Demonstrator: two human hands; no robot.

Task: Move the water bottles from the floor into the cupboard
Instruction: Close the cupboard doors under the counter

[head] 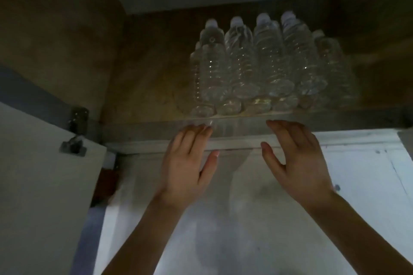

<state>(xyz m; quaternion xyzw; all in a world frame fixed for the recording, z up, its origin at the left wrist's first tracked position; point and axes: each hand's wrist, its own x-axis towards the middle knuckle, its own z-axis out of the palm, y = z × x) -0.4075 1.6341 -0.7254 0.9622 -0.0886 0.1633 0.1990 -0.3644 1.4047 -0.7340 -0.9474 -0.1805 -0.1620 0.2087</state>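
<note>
Pack of water bottles sits inside the cupboard, on its shelf, caps toward the back, bases near the shelf's front edge. Bottles are clear and stacked in layers. My left hand and right hand are raised just below that front edge, fingers straight and slightly spread, holding nothing. Fingertips reach the edge; cannot tell if they touch it. Open cupboard door left of the shelf, hinge at its corner.

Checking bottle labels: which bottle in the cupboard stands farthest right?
The dim bottle at the right end of the group, beside the four whose white caps line up in a row; its cap sits lower in the picture than those.
</note>
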